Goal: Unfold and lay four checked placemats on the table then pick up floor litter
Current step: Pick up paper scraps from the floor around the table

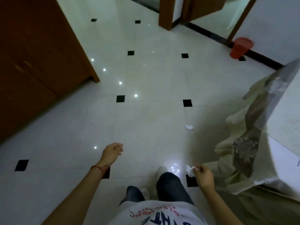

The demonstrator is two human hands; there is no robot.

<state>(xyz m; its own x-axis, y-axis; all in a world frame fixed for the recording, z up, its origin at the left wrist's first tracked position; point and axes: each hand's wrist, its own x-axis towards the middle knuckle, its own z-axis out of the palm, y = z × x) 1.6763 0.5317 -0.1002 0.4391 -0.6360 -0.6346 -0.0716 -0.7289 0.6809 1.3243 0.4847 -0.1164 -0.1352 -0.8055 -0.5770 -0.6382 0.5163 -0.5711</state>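
From my feed, the right hand pinches a small crumpled scrap of white paper between fingertips and thumb, low over the floor near my right leg. A second white scrap lies on the floor further ahead, loose and wrinkled, just short of a black inset tile. The left hand hangs over the floor with fingers loosely curled, holding nothing; a red string circles its wrist. The floor is glossy white tile with small black squares at the corners, spotted with light reflections. At right, the bench edge shows, with a pale cloth draping down. A brown wooden cabinet stands at left, and a red bin sits by the far wall.
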